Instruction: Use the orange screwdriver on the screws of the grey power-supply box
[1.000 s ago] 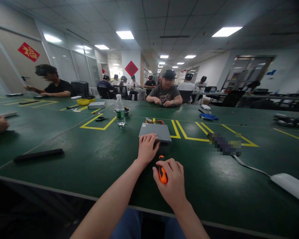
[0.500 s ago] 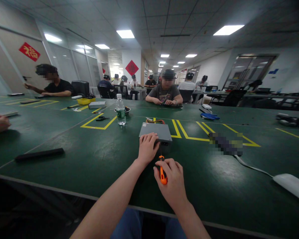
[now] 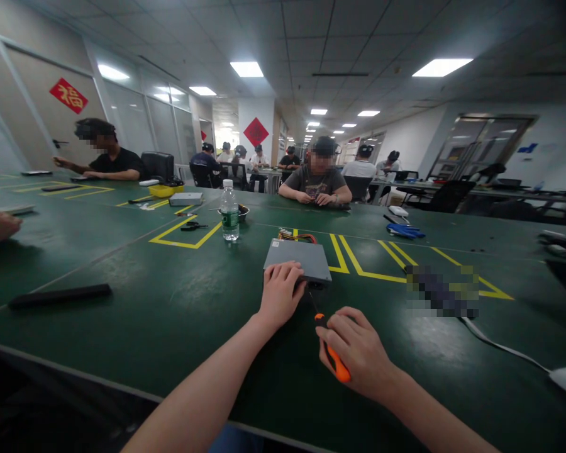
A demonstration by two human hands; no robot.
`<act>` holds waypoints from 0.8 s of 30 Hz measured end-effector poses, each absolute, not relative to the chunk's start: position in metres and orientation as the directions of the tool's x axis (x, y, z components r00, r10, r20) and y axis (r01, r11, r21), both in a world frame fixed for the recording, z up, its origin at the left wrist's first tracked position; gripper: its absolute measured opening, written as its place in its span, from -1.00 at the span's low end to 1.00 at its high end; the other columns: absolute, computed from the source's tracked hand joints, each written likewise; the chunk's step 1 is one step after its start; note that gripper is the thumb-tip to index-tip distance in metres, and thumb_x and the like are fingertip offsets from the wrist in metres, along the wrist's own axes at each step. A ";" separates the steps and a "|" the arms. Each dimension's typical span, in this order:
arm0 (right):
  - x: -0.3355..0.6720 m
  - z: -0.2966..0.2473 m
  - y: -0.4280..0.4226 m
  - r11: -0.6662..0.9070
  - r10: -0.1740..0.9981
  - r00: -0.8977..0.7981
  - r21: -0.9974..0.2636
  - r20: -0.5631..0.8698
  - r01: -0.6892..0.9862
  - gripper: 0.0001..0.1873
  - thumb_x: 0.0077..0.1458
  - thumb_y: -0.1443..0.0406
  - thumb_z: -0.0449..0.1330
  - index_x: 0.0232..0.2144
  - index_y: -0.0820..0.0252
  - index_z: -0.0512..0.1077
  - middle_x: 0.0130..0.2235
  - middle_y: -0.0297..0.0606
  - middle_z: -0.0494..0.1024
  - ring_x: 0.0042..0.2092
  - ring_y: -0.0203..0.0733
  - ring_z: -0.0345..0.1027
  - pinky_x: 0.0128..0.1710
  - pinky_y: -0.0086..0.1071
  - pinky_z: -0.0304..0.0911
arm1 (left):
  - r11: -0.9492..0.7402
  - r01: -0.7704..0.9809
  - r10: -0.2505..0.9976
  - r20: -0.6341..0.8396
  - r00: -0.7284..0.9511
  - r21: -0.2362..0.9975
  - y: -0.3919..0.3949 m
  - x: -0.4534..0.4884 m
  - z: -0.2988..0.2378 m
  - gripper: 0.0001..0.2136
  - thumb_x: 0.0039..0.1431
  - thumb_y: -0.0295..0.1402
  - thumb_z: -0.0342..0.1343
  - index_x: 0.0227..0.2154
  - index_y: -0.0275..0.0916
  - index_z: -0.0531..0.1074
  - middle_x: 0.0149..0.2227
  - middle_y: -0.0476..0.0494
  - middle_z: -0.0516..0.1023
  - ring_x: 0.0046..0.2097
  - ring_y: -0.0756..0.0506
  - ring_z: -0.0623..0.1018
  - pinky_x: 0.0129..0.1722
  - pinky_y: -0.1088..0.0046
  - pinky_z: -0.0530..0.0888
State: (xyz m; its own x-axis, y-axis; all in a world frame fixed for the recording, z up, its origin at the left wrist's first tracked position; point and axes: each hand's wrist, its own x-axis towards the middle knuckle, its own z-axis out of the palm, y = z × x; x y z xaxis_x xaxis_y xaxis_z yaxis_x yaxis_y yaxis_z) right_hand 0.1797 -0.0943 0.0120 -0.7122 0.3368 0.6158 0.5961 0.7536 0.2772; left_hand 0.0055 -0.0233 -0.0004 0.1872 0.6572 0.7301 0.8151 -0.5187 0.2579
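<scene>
A grey computer power supply [image 3: 302, 255] lies on the green table, its bundle of coloured wires [image 3: 297, 236] at the far side. My left hand [image 3: 280, 289] grips its near edge, fingers over the top and thumb at the front face. In my right hand [image 3: 358, 346] is a screwdriver [image 3: 337, 365] with an orange and black handle. Its thin shaft points up and left at the near face of the power supply; whether the tip touches is hard to see.
A water bottle [image 3: 229, 211] stands beyond my left hand, before a metal bowl [image 3: 243, 212]. A long black bar [image 3: 61, 296] lies at left. Blue gloves [image 3: 405, 231] and a white cable [image 3: 500, 349] are on the right. Another person [image 3: 318, 179] sits across the table.
My right hand has moved right and towards me, and the screwdriver now slants more. My left hand stays on the power supply. The camera view has shifted slightly.
</scene>
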 end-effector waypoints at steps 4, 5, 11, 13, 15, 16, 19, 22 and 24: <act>0.179 0.001 -0.094 0.775 0.344 -0.696 0.227 0.630 0.589 -0.82 0.02 0.36 0.06 -0.27 0.19 0.38 -0.40 -0.28 0.42 -0.35 -0.28 0.31 -0.17 -0.22 0.21 | -0.510 0.824 0.649 0.740 0.179 0.247 -0.022 0.006 -0.002 -0.85 0.10 -0.38 0.04 -0.24 -0.12 0.31 -0.06 -0.04 0.42 0.00 -0.09 0.35 0.00 0.27 0.19; 0.178 0.001 -0.095 0.778 0.344 -0.677 0.206 0.651 0.594 -0.81 0.02 0.32 0.07 -0.26 0.18 0.37 -0.39 -0.28 0.42 -0.34 -0.28 0.31 -0.16 -0.22 0.21 | -0.510 0.825 0.647 0.741 0.180 0.245 -0.022 0.006 -0.002 -0.85 0.09 -0.38 0.04 -0.24 -0.12 0.31 -0.05 -0.04 0.42 0.01 -0.09 0.35 -0.01 0.27 0.19; 0.170 0.006 -0.097 0.752 0.234 -0.556 0.214 0.797 0.624 -0.63 -0.03 0.25 0.15 -0.15 0.29 0.27 -0.34 -0.18 0.46 -0.32 -0.22 0.35 -0.22 -0.25 0.27 | -0.512 0.819 0.665 0.723 0.186 0.260 -0.022 0.006 0.000 -0.87 0.10 -0.37 0.03 -0.25 -0.13 0.31 -0.05 -0.04 0.42 0.01 -0.08 0.35 -0.01 0.27 0.16; 0.172 0.006 -0.098 0.742 0.218 -0.495 0.186 0.841 0.643 -0.66 -0.04 0.33 0.15 -0.16 0.28 0.24 -0.35 -0.20 0.46 -0.33 -0.24 0.35 -0.23 -0.26 0.28 | -0.512 0.816 0.669 0.720 0.182 0.269 -0.022 0.006 0.000 -0.87 0.10 -0.37 0.02 -0.26 -0.13 0.32 -0.05 -0.05 0.42 0.01 -0.09 0.35 0.00 0.26 0.15; 0.175 0.004 -0.097 0.742 0.228 -0.486 0.172 0.844 0.647 -0.70 -0.05 0.36 0.14 -0.20 0.24 0.24 -0.36 -0.22 0.45 -0.33 -0.24 0.34 -0.24 -0.27 0.28 | -0.514 0.813 0.670 0.720 0.181 0.273 -0.023 0.006 0.000 -0.87 0.10 -0.38 0.02 -0.26 -0.13 0.32 -0.04 -0.05 0.42 0.01 -0.09 0.35 0.01 0.25 0.14; 0.177 0.004 -0.097 0.743 0.243 -0.504 0.175 0.829 0.646 -0.72 -0.06 0.36 0.13 -0.22 0.22 0.25 -0.35 -0.22 0.44 -0.32 -0.24 0.34 -0.24 -0.26 0.28 | -0.515 0.812 0.669 0.721 0.181 0.274 -0.023 0.006 0.000 -0.87 0.10 -0.38 0.02 -0.26 -0.13 0.32 -0.04 -0.04 0.42 0.01 -0.09 0.34 0.01 0.26 0.14; 0.181 0.004 -0.097 0.741 0.298 -0.565 0.186 0.770 0.645 -0.79 -0.06 0.37 0.11 -0.28 0.19 0.30 -0.32 -0.21 0.42 -0.30 -0.23 0.31 -0.24 -0.26 0.26 | -0.513 0.813 0.670 0.721 0.178 0.276 -0.023 0.006 0.001 -0.86 0.09 -0.39 0.03 -0.26 -0.13 0.31 -0.04 -0.04 0.42 0.01 -0.09 0.35 0.00 0.26 0.15; 0.181 0.006 -0.097 0.725 0.339 -0.550 0.161 0.764 0.670 -0.85 -0.05 0.33 0.11 -0.33 0.20 0.31 -0.34 -0.21 0.41 -0.33 -0.24 0.29 -0.27 -0.27 0.23 | -0.514 0.812 0.672 0.718 0.182 0.276 -0.023 0.006 0.001 -0.86 0.09 -0.39 0.03 -0.25 -0.14 0.31 -0.04 -0.04 0.42 0.02 -0.09 0.34 0.00 0.26 0.14; 0.180 0.006 -0.097 0.716 0.345 -0.519 0.138 0.782 0.684 -0.83 -0.03 0.29 0.13 -0.33 0.22 0.31 -0.41 -0.26 0.40 -0.40 -0.27 0.28 -0.31 -0.29 0.20 | -0.518 0.809 0.673 0.716 0.186 0.276 -0.023 0.005 0.001 -0.85 0.09 -0.38 0.03 -0.24 -0.13 0.31 -0.03 -0.04 0.41 0.02 -0.09 0.34 0.01 0.26 0.14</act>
